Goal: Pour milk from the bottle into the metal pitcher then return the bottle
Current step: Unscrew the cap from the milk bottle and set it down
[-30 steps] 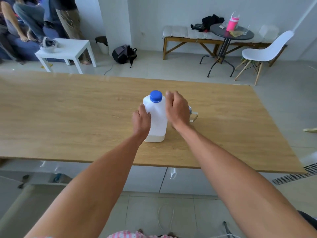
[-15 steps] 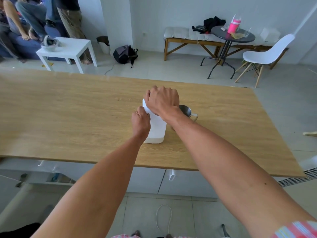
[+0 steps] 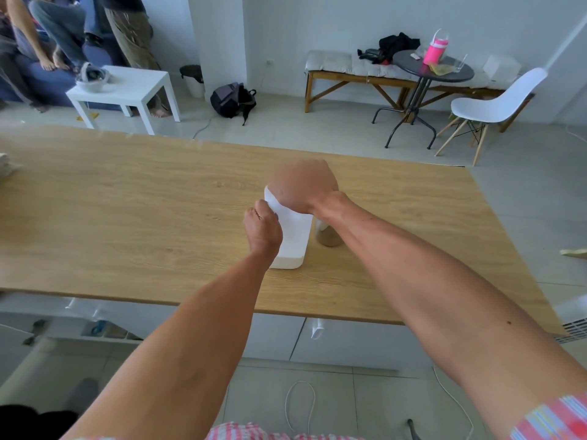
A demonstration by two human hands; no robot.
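Note:
A white milk bottle (image 3: 293, 238) stands upright on the wooden table (image 3: 127, 217), near the middle. My left hand (image 3: 262, 228) grips its left side. My right hand (image 3: 303, 185) is closed over the top of the bottle and hides the blue cap. The metal pitcher (image 3: 327, 238) stands right behind and to the right of the bottle, mostly hidden by my right forearm; only its lower body shows.
The table's near edge runs just below the bottle. Some pale object (image 3: 6, 165) lies at the table's far left edge. Beyond the table are a white side table (image 3: 127, 90), a backpack (image 3: 233, 100), a round dark table (image 3: 432, 69), a white chair (image 3: 498, 106) and seated people at the top left.
My right hand has moved from the bottle's right side up onto its top, covering the blue cap. My left hand stays on the bottle's left side. The bottle has not moved.

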